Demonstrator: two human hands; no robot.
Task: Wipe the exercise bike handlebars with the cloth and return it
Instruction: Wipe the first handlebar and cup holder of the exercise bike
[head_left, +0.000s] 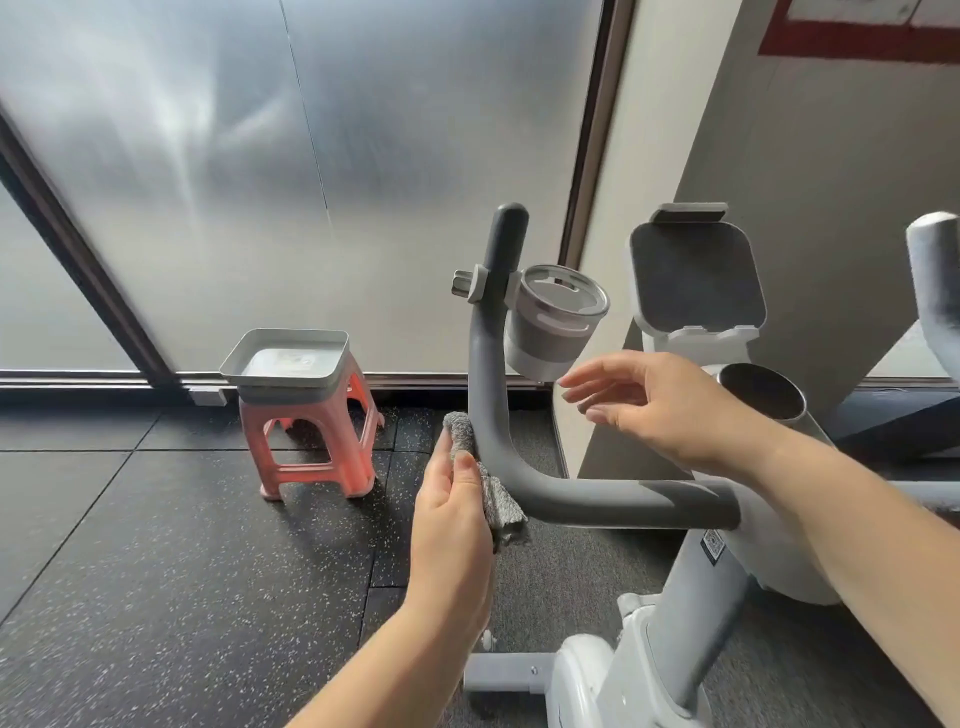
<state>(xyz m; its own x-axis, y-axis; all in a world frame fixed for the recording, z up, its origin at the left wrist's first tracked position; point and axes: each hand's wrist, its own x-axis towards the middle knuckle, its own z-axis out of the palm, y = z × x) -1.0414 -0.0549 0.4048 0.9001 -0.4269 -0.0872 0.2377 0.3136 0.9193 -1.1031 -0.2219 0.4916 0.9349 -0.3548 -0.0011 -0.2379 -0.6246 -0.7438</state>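
The bike's left handlebar (488, 364) is a dark grey tube that rises from a horizontal bar and bends upward. My left hand (452, 509) grips a grey cloth (498, 499) and presses it against the outside of the bend. My right hand (654, 405) hovers open above the horizontal bar, fingers spread, holding nothing, just below the grey cup holder (550, 322) clamped to the handlebar. The right handlebar (935, 270) shows at the frame's right edge.
A pink plastic stool (311, 447) stands on the black rubber floor to the left, carrying a grey tray (234, 364). Frosted glass panels fill the back. The bike's tablet holder (696, 280), white column (696, 613) and base (509, 670) lie right and below.
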